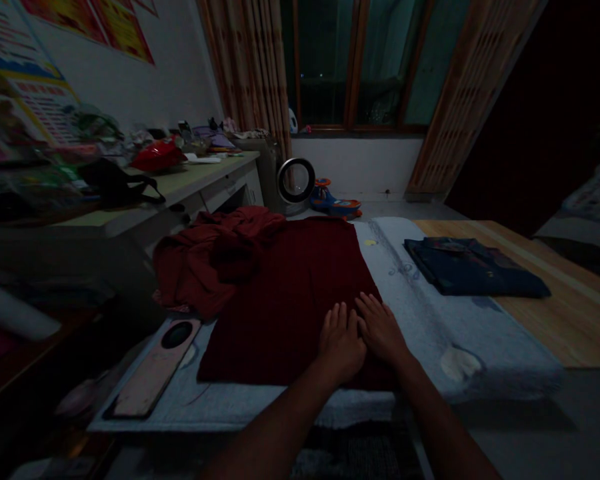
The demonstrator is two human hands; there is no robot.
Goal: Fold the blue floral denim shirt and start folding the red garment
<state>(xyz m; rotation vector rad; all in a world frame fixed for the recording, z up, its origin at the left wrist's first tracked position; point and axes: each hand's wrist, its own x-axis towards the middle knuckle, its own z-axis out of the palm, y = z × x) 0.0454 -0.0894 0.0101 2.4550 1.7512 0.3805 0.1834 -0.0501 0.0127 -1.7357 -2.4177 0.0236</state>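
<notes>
A dark red garment point(290, 300) lies spread on the pale blue cloth point(415, 327) that covers part of the table. My left hand point(343, 343) rests flat on its lower right area, fingers stretched forward. Beside it my right hand point(381, 327) also lies flat, near the garment's right edge, its thumb side touching my left hand. Neither hand holds anything. What kind of garment it is, I cannot tell. A darker bunched part point(235, 257) sits at its upper left, against a crumpled lighter red garment point(195, 260).
A phone point(153, 367) lies at the cloth's left front corner. Folded dark blue clothing point(475, 267) sits at the right, partly on bare wood point(580, 300). A cluttered desk point(200, 183) stands on the left. Behind are a washing machine point(296, 180) and a blue ride-on toy point(335, 201).
</notes>
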